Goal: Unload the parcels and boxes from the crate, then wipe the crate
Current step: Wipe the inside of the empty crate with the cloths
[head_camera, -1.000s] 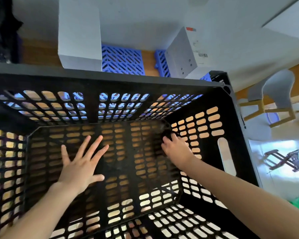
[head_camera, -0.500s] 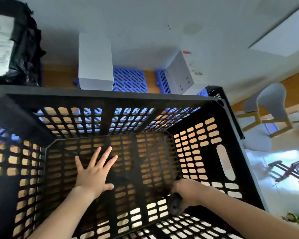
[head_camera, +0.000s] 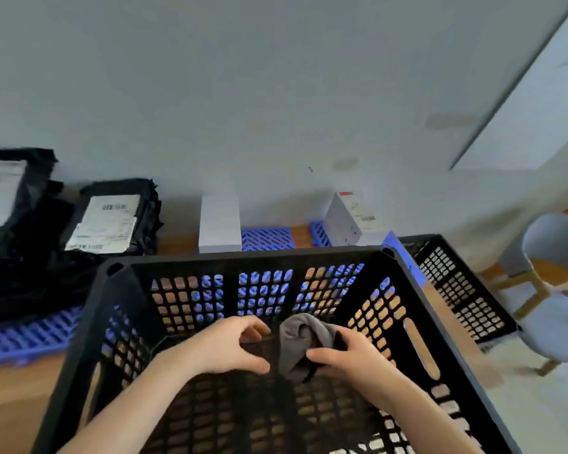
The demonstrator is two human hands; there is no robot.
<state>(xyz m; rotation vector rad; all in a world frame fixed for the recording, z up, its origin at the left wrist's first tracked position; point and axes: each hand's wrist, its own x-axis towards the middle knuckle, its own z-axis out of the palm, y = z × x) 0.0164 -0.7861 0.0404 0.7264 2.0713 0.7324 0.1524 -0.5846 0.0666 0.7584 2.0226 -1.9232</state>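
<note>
The black lattice crate fills the lower middle of the head view, and nothing lies inside it. Above its floor my right hand grips a bunched grey cloth. Just left of the cloth, my left hand has its fingers and thumb curled toward it. Whether they pinch the cloth's edge is unclear. Black parcels with white labels lie at the far left. Two white boxes stand behind the crate by the wall.
Blue slatted pallets lie under the boxes and parcels on the wooden floor. A second black crate panel lies to the right. Beyond it stands a grey chair with wooden legs. The wall runs close behind.
Both hands have lifted off the crate floor and come together in the middle. The right hand has brought the grey cloth up. My view has risen, showing the parcels at left.
</note>
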